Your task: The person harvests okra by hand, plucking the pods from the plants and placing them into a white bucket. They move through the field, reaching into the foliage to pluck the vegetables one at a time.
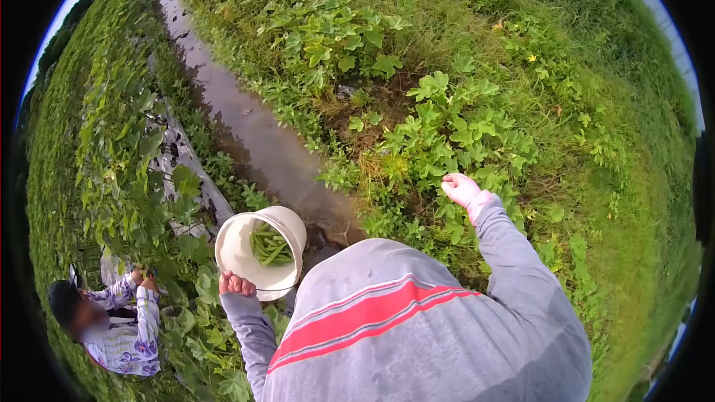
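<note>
My left hand [237,284] is closed on the rim of a white bucket [229,247], which tilts so that its open mouth shows. Inside the bucket lie several long green pods [270,246]. Out to the right, my right hand [460,188] is held with its fingers curled, above the lower edge of a leafy green plant [454,134]. Whether anything is between those fingers is too small to make out.
A muddy water channel [261,134] runs from the top left down to my feet. Left of it are a strip of plastic sheeting [190,160] and dense crop plants. Another person [123,327] is among the plants at lower left. Grass covers the right side.
</note>
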{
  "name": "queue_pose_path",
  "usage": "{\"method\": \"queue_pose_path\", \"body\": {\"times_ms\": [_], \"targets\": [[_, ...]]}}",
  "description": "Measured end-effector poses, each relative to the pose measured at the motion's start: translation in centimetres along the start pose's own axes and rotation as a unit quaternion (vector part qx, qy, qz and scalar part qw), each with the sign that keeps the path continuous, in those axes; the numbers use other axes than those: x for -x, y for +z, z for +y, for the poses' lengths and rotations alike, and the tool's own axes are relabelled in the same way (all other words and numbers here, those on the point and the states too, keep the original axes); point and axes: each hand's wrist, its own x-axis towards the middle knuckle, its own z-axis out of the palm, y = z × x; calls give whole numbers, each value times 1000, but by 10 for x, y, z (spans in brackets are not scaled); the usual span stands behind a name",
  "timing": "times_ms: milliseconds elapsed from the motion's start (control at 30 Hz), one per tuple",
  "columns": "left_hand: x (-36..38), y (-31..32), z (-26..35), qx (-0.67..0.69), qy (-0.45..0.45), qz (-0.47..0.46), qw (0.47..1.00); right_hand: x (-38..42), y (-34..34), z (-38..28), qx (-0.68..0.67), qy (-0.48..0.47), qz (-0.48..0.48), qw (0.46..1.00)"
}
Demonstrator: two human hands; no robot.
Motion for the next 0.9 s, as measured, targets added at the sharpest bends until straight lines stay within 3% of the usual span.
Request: {"method": "queue_pose_path", "body": {"times_ms": [100,167,233,367,500,600,633,667,800,900], "targets": [[-50,10,9,-2,-54,-33,998,-4,34,-36,2,2,-27,1000],[-79,34,4,-8,-85,12,996,16,58,-50,-29,37,-11,999],[-94,69,-2,-61,-146,49,986,34,83,-48,-7,75,-62,995],[-152,61,-35,-103,-234,-50,965,97,109,-47,16,118,-105,987],[-191,103,-61,-157,-298,-133,932,154,136,8,10,225,29,974],[-226,152,-88,-186,-325,-170,912,210,128,-2,-138,332,93,929],[-239,166,-95,-197,-339,-174,903,226,130,0,-141,332,117,925],[-250,185,-100,-208,-337,-187,899,234,158,54,-111,297,140,938],[-272,273,-145,-235,-329,-189,895,277,162,28,-47,343,120,930],[-313,307,-207,-291,-318,-183,884,295,188,47,-160,421,93,888]]}}
